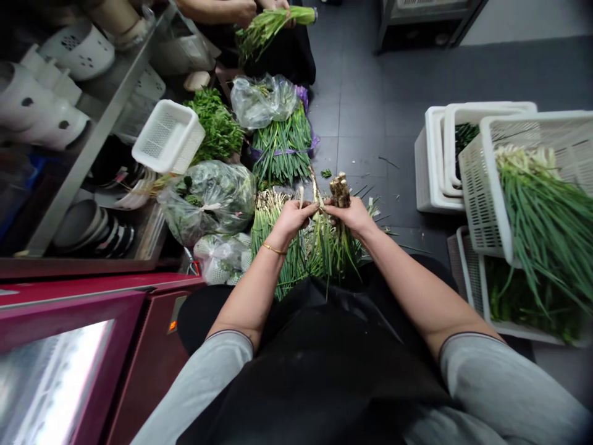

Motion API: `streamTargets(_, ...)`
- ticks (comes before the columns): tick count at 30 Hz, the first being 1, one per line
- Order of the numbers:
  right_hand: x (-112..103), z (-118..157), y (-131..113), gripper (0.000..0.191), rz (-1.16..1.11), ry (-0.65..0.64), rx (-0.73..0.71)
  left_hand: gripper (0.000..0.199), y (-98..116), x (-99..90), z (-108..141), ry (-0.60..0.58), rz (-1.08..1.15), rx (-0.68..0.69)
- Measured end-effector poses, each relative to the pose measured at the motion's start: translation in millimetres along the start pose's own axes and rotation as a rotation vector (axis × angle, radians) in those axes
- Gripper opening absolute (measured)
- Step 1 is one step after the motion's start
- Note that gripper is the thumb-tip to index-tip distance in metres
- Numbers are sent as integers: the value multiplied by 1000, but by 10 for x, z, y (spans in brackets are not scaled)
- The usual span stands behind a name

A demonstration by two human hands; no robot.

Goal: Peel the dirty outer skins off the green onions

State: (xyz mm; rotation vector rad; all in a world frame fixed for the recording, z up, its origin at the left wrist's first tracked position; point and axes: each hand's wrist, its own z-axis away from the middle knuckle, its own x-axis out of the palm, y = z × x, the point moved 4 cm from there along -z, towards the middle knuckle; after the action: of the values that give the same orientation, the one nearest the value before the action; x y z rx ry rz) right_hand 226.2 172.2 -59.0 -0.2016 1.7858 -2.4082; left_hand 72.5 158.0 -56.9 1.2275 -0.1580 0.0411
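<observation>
Both my hands meet in front of my black apron, above a pile of green onions [271,216]. My left hand [296,217] pinches a green onion stalk [315,188] between thumb and fingers, and a pale stem sticks up beside the fingers. My right hand [349,213] touches the same stalk with its fingertips. It also holds a small bunch of green onions with brown, dirty roots [340,188] pointing up. Their green leaves hang down below the hands.
White baskets [488,185] with green onions stand at right. Plastic bags of greens [208,198], leafy herbs [215,123] and a white basket [169,136] lie left. Another person's hands hold celery-like stalks [278,21] at the top. A metal shelf [104,127] holds dishes.
</observation>
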Motion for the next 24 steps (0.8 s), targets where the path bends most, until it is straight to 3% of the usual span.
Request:
streamTargets(4, -15, 61, -74, 49, 266, 12, -208, 44, 12, -12, -29, 82, 16, 0)
streamTargets(6, 1, 78, -74, 52, 318, -1, -238, 44, 10, 2, -31, 89, -1, 26)
streamTargets(9, 23, 68, -55, 56, 167, -50, -182, 45, 35, 40, -8, 44, -38, 100)
streamTargets(14, 100, 78, -17, 47, -78, -310, 66, 47, 160, 38, 55, -43, -114, 178)
streamTargets(19, 51, 102, -42, 36, -184, -217, 90, 42, 239, -25, 73, -59, -123, 143)
streamTargets(24, 40, 140, -73, 30, -70, -265, 67, 42, 204, 1, 58, -148, -220, 114)
